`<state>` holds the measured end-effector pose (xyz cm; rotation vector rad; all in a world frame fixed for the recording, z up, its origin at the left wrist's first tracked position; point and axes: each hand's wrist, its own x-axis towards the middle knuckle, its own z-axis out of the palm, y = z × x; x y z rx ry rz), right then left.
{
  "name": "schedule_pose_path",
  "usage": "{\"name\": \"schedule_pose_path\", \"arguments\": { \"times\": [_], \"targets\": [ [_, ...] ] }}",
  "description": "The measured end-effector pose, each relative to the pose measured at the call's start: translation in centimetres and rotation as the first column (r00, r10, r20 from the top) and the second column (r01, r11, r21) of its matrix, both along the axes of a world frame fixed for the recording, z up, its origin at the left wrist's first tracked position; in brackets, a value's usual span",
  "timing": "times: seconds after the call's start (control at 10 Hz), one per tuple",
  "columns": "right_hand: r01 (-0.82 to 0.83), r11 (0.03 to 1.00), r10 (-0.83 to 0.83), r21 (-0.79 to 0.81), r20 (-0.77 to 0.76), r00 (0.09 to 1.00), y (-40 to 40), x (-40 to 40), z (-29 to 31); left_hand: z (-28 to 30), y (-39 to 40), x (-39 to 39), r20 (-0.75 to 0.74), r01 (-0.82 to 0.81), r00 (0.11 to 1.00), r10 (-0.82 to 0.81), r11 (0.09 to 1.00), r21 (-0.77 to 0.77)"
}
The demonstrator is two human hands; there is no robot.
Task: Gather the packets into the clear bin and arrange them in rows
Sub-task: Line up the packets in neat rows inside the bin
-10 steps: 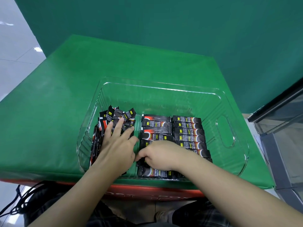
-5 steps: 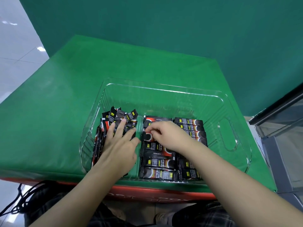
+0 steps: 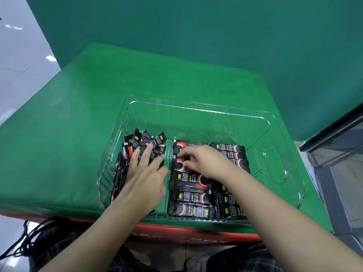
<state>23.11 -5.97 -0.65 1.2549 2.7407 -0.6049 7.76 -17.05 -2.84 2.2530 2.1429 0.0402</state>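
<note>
Head view: my left hand [image 3: 144, 174] lies flat, fingers spread, pinning the loose pile [image 3: 145, 141]; right hand [image 3: 204, 161] pinches a packet [image 3: 181, 156] to square the middle row in the bin [image 3: 275, 163].

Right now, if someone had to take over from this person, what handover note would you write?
Left hand: flat, fingers spread, pressing the loose pile of packets at the left end of the clear bin.
Right hand: fingers curled, pinching a packet near the far end of the middle row.
Done: the middle row and the right row lie flat, side by side in the bin.
Left: finish straightening the middle row, then lay the left pile out as rows.
</note>
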Motion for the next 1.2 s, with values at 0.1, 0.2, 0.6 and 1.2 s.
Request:
{"name": "schedule_pose_path", "arguments": {
  "times": [0.1,0.2,0.6,1.2],
  "targets": [
    [0.101,0.990,-0.105,0.098,0.032,0.994,1.2,1.8,0.9,0.0,0.0,0.0,0.018,-0.003,1.000,0.003,1.000,-0.008],
    [0.101,0.982,-0.118,0.161,0.100,0.988,1.9,3.2,0.9,0.0,0.0,0.0,0.017,-0.009,1.000,0.009,1.000,-0.014],
    [-0.039,0.991,0.030,0.128,0.074,0.997,0.3,2.1,-1.1,0.2,0.1,0.1,0.003,-0.018,1.000,0.018,1.000,-0.025],
    [-0.089,0.992,0.084,0.090,0.061,0.995,-0.7,1.8,-1.2,0.1,0.2,0.1,-0.010,-0.022,1.000,0.021,0.999,-0.040]
  ]
}}
